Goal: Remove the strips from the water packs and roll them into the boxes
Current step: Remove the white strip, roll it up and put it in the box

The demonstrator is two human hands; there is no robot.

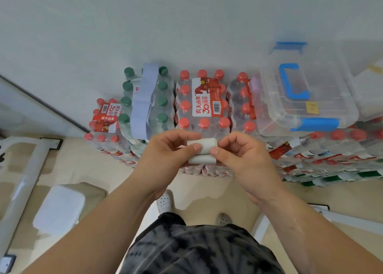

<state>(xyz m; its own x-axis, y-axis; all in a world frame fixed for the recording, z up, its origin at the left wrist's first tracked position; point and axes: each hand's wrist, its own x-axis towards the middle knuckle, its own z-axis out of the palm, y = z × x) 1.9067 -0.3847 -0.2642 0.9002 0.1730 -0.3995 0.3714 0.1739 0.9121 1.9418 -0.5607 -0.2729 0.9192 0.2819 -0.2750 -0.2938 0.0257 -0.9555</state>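
Head view, looking down. The left hand (172,152) and the right hand (242,155) meet at mid-frame in front of the stacked water packs. Between them they hold a white fabric strip wound into two short rolls (207,142), one above the other. Each hand's grip is clenched on this strip: the left thumb presses the rolls from the left, the right thumb and fingertips pinch them from the right.

Just behind the hands stands a shrink-wrapped pack of red-capped water bottles (204,103) bearing a red and white label. To its left is a pack of green-capped water bottles (162,101), with a pale blue band (143,99) lying lengthwise over its top. A lower red-capped pack (103,126) sits further left.

At right, a clear plastic storage box with blue handle and clasps (269,99) rests on more stacked packs, its lid on. Below, dark patterned shorts (196,249) and a white perforated shoe (164,200) show above the beige floor (196,190).
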